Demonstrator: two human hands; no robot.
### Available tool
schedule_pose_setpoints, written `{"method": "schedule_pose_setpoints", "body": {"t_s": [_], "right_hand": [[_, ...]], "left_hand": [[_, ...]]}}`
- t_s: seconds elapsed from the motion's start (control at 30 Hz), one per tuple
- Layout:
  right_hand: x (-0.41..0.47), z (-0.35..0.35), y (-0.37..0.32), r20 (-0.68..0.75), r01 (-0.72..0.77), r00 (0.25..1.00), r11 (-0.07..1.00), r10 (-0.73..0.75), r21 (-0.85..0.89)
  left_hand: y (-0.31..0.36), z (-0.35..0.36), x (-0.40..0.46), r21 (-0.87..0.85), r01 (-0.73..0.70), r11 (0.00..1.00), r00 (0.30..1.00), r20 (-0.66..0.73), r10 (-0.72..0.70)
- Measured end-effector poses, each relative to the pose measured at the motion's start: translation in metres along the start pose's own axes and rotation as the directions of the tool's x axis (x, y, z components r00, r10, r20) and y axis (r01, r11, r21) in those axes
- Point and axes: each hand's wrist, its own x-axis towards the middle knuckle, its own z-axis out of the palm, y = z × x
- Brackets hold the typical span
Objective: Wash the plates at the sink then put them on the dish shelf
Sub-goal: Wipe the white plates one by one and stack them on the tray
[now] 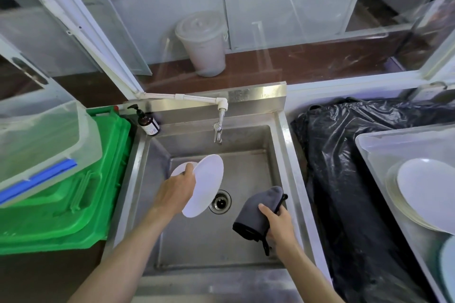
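Observation:
My left hand (pixel 173 193) grips two white plates over the steel sink (pixel 246 248). The nearer plate (pixel 205 186) stands tilted on edge, and a second plate (pixel 179 168) shows behind my fingers. My right hand (pixel 278 225) holds a folded grey cloth (pixel 258 213) above the basin, right of the drain (pixel 220 202). The cloth and the plates are apart. The tap (pixel 218 130) hangs over the back of the basin; I see no water running. More white plates (pixel 428 192) lie stacked in a clear tub (pixel 376 145) at the right.
A brown pump bottle (pixel 147 122) stands at the sink's back left corner. A green crate (pixel 81 194) with a clear lidded box (pixel 41 145) on it sits to the left. A black plastic bag (pixel 344 179) fills the space right of the sink. A white bucket (pixel 202 43) stands beyond the glass.

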Motion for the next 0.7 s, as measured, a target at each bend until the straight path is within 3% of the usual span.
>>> {"method": "schedule_pose_setpoints", "body": {"t_s": [0.1,0.23,0.33,0.43,0.57,0.7], "right_hand": [[0.001,-0.004,0.003,-0.027,-0.021,0.999,1.000,0.021,0.003],[0.005,-0.009,0.007,-0.056,-0.038,0.998,0.999,0.038,-0.006],[0.008,-0.009,0.007,-0.048,-0.036,0.998,0.999,0.035,-0.019],[0.007,-0.006,0.002,-0.017,0.009,1.000,0.998,-0.010,-0.058],[-0.004,0.014,-0.023,0.037,0.208,0.978,0.960,-0.205,-0.188],[-0.002,0.045,-0.053,0.119,0.446,0.893,0.814,-0.435,-0.371]], "left_hand": [[0.002,0.005,-0.009,-0.051,0.039,0.998,0.999,0.012,-0.038],[0.003,0.016,-0.032,0.045,-0.020,0.999,0.980,-0.199,0.029],[0.007,0.017,-0.040,-0.317,0.059,0.947,0.965,-0.224,-0.135],[0.013,0.012,-0.049,-0.722,0.123,0.681,0.933,-0.149,-0.327],[0.012,0.019,-0.054,-0.908,0.149,0.392,0.943,0.012,-0.331],[0.027,0.020,-0.065,-0.965,0.246,0.085,0.917,0.204,-0.343]]}}
